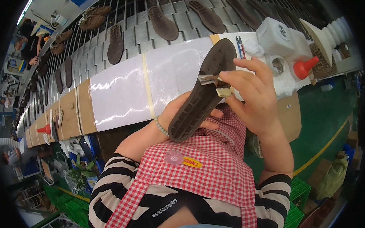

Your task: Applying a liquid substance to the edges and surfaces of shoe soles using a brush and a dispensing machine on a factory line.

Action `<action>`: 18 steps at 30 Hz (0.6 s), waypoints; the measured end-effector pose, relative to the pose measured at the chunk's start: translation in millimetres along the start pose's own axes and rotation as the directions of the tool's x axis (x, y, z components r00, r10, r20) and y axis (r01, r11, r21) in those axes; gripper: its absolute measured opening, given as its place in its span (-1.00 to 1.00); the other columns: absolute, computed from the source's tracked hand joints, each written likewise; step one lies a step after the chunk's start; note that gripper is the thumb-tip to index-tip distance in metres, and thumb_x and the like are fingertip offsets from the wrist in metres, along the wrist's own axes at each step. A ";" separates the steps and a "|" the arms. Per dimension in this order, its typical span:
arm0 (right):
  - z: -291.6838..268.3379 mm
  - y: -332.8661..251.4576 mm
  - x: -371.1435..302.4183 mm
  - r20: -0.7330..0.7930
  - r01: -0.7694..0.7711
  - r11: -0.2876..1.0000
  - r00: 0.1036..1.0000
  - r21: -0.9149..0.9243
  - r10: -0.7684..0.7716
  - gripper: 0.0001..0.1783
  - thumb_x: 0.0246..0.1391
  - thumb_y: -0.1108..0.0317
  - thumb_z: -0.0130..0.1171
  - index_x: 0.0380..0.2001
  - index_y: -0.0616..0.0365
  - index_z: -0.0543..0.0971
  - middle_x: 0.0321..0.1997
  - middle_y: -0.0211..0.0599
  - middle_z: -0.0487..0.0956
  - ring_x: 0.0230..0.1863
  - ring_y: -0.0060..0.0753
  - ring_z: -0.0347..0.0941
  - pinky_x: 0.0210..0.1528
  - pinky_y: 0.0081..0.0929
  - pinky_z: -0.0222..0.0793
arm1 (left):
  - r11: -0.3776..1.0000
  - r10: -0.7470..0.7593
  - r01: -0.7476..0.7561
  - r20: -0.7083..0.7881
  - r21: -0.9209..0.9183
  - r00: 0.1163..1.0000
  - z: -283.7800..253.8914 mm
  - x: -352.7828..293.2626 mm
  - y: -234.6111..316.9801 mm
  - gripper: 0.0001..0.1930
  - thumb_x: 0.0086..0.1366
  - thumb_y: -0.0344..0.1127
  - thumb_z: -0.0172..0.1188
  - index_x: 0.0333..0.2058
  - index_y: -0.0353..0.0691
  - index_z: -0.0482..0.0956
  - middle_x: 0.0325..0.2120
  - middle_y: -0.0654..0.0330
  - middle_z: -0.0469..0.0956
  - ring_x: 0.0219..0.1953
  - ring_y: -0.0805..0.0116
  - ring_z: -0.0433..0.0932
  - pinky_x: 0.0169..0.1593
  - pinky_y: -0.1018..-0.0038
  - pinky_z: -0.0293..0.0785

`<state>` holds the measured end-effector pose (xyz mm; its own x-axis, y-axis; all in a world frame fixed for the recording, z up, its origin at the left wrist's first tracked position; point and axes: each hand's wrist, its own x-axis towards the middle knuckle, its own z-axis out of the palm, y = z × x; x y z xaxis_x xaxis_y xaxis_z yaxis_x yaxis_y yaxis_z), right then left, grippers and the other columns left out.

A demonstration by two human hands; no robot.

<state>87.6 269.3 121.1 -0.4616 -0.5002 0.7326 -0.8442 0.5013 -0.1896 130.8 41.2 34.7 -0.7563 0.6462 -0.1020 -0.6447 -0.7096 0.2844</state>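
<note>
A dark brown shoe sole (194, 104), with a grid of hollows along its lower part, is held tilted above my lap. My left hand (175, 111) wraps round it from behind, its fingertips showing past the right edge. Over the middle of the sole, my right hand (253, 92) pinches a small tool with a flat metal end and a pale yellow block (223, 92). Part of the tool is hidden by my fingers, so its exact kind is unclear. Whether its metal end touches the sole, I cannot tell.
Beyond the white-covered worktop (119, 81), a slatted metal conveyor (139, 34) carries several soles and brown shoes (95, 17). Right of the sole lie thread snips (240, 47), a white plastic jug (275, 35) and a red nozzle (306, 68). People work at the far left.
</note>
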 end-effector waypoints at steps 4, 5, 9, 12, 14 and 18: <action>4.0 -9.7 -8.1 0.023 -0.019 0.998 1.000 0.059 0.018 -0.50 -0.23 0.49 0.37 -0.08 0.03 0.65 -0.13 -0.41 0.64 0.13 -0.17 0.48 0.30 0.04 0.26 | 0.998 0.005 -0.004 0.016 -0.058 1.000 15.7 0.0 0.9 -0.49 0.57 -0.13 -0.18 0.28 -0.41 0.27 0.19 -0.23 0.39 0.16 -0.21 0.49 0.11 -0.12 0.58; 5.2 -12.8 -9.4 0.044 -0.031 0.995 0.999 0.091 0.027 -0.50 -0.23 0.48 0.38 -0.08 0.03 0.65 -0.14 -0.40 0.64 0.13 -0.17 0.48 0.29 0.04 0.27 | 0.998 0.008 -0.007 0.012 -0.058 1.000 15.1 -0.5 -0.4 -0.49 0.57 -0.13 -0.18 0.28 -0.41 0.27 0.19 -0.23 0.39 0.16 -0.21 0.49 0.11 -0.12 0.58; 10.7 -25.2 -13.6 0.077 -0.067 0.982 0.996 0.179 0.054 -0.51 -0.24 0.46 0.41 -0.10 0.03 0.66 -0.16 -0.40 0.64 0.12 -0.18 0.49 0.29 0.03 0.28 | 0.996 0.089 -0.089 -0.111 0.003 0.990 10.8 3.9 -1.8 -0.55 0.56 -0.13 -0.16 0.18 -0.38 0.38 0.04 -0.10 0.53 0.04 0.03 0.61 0.02 0.16 0.68; 14.5 -31.6 -15.5 0.086 -0.063 0.972 0.995 0.225 0.044 -0.52 -0.25 0.46 0.41 -0.12 0.04 0.67 -0.17 -0.39 0.64 0.13 -0.19 0.49 0.29 0.02 0.29 | 0.991 0.133 -0.135 -0.123 -0.006 0.984 21.7 10.1 -3.1 -0.57 0.56 -0.14 -0.17 0.15 -0.33 0.43 -0.05 -0.01 0.60 -0.06 0.18 0.65 -0.04 0.30 0.70; 16.1 -35.5 -17.1 0.106 -0.075 0.966 0.993 0.247 0.050 -0.52 -0.26 0.46 0.40 -0.12 0.04 0.67 -0.17 -0.39 0.64 0.13 -0.19 0.49 0.29 0.02 0.29 | 0.983 0.178 -0.172 -0.144 0.057 0.973 32.6 13.2 -3.0 -0.58 0.56 -0.14 -0.18 0.15 -0.31 0.45 -0.08 0.04 0.62 -0.10 0.25 0.67 -0.06 0.35 0.69; 17.1 -42.9 -16.6 0.146 -0.082 0.953 0.988 0.293 0.040 -0.54 -0.27 0.48 0.39 -0.14 0.05 0.69 -0.17 -0.39 0.64 0.12 -0.20 0.50 0.29 0.03 0.30 | 0.981 0.192 -0.180 -0.185 0.077 0.964 33.3 14.6 -1.2 -0.55 0.57 -0.16 -0.25 0.21 -0.34 0.37 0.03 0.00 0.54 -0.01 0.20 0.61 0.05 0.30 0.63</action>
<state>126.8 244.0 105.9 -0.5300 -0.5777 0.6208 -0.8462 0.3120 -0.4320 124.3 60.8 64.6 -0.8732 0.4347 -0.2202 -0.4871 -0.7909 0.3704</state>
